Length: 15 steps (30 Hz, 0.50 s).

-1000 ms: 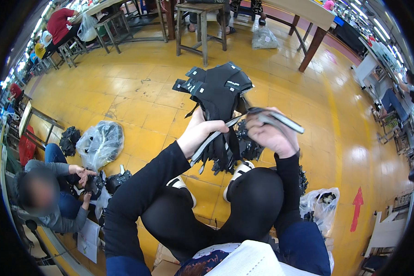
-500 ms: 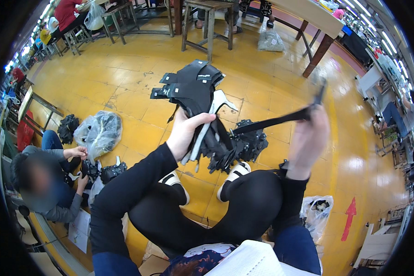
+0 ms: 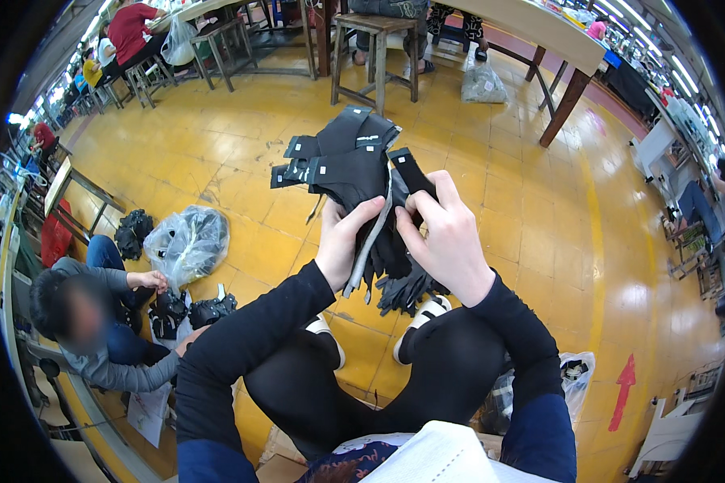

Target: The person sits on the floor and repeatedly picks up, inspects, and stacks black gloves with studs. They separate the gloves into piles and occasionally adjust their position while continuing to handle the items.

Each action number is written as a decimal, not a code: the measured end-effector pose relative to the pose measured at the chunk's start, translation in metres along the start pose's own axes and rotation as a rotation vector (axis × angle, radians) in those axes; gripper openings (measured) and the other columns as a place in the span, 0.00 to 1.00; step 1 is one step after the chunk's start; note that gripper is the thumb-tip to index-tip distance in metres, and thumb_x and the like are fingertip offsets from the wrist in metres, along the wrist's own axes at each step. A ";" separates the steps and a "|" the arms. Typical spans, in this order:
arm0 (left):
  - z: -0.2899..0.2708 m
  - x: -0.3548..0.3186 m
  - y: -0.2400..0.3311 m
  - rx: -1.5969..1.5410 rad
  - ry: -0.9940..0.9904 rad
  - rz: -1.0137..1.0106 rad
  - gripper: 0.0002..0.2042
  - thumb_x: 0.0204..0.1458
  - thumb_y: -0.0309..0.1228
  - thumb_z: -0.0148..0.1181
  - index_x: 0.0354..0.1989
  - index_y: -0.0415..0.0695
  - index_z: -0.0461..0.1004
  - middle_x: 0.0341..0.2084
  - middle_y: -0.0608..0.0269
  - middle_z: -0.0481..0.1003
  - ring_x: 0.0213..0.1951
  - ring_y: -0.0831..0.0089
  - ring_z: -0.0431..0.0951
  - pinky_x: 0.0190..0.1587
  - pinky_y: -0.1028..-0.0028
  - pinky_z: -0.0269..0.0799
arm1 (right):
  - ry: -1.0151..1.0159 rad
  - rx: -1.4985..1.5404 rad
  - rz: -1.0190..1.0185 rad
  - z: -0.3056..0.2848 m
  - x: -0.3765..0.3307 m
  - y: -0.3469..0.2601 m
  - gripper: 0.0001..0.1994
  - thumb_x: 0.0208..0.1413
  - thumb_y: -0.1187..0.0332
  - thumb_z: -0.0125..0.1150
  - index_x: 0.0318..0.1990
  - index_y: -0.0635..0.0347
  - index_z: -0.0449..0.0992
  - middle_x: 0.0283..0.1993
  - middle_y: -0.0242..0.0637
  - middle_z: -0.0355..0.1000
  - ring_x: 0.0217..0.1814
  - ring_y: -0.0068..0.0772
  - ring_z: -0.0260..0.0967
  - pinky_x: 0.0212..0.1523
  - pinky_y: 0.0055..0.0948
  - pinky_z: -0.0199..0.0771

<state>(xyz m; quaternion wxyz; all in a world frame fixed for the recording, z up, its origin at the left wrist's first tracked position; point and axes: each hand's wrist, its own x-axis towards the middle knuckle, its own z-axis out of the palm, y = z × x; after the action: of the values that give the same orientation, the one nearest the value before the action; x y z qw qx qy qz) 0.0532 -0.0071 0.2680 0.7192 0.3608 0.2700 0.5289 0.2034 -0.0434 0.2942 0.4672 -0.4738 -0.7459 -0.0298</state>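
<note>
A bundle of black gloves (image 3: 354,165) was gripped from both sides by the left hand (image 3: 342,245) and right hand (image 3: 447,233), above the yellow floor (image 3: 499,201)

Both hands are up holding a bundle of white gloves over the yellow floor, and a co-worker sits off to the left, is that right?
Not quite. In the head view the gloves held by the left hand and right hand are black, not white. The yellow floor and the co-worker at left are right.
</note>
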 end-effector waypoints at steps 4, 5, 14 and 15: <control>-0.007 0.001 -0.005 0.069 0.022 0.043 0.16 0.48 0.26 0.61 0.45 0.34 0.67 0.38 0.56 0.75 0.37 0.73 0.77 0.40 0.74 0.73 | -0.053 0.074 0.092 0.001 -0.002 0.001 0.07 0.48 0.74 0.62 0.25 0.65 0.70 0.38 0.46 0.63 0.30 0.45 0.68 0.30 0.36 0.69; -0.006 -0.001 -0.001 0.027 0.013 0.026 0.17 0.48 0.26 0.61 0.45 0.34 0.67 0.38 0.56 0.75 0.37 0.73 0.77 0.41 0.74 0.73 | -0.076 0.091 0.119 0.001 -0.002 0.001 0.07 0.49 0.73 0.62 0.26 0.65 0.70 0.38 0.48 0.63 0.31 0.48 0.69 0.31 0.37 0.70; 0.004 -0.008 0.007 0.143 -0.095 0.102 0.22 0.44 0.20 0.66 0.47 0.34 0.64 0.41 0.55 0.74 0.42 0.72 0.76 0.46 0.72 0.74 | 0.043 0.131 0.106 -0.004 -0.001 0.000 0.08 0.45 0.75 0.65 0.24 0.65 0.69 0.36 0.43 0.64 0.32 0.41 0.66 0.31 0.32 0.66; 0.003 -0.007 0.007 0.167 -0.126 0.103 0.22 0.44 0.19 0.66 0.48 0.35 0.64 0.42 0.56 0.74 0.42 0.73 0.76 0.46 0.72 0.74 | 0.063 0.107 0.088 -0.005 -0.002 0.001 0.08 0.45 0.75 0.65 0.25 0.65 0.70 0.36 0.43 0.64 0.32 0.41 0.66 0.31 0.32 0.66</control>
<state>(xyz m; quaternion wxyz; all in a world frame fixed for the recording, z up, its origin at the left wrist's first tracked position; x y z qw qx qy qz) 0.0496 -0.0129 0.2759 0.6741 0.4653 0.2482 0.5171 0.2074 -0.0464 0.2954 0.5160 -0.4793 -0.7097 0.0159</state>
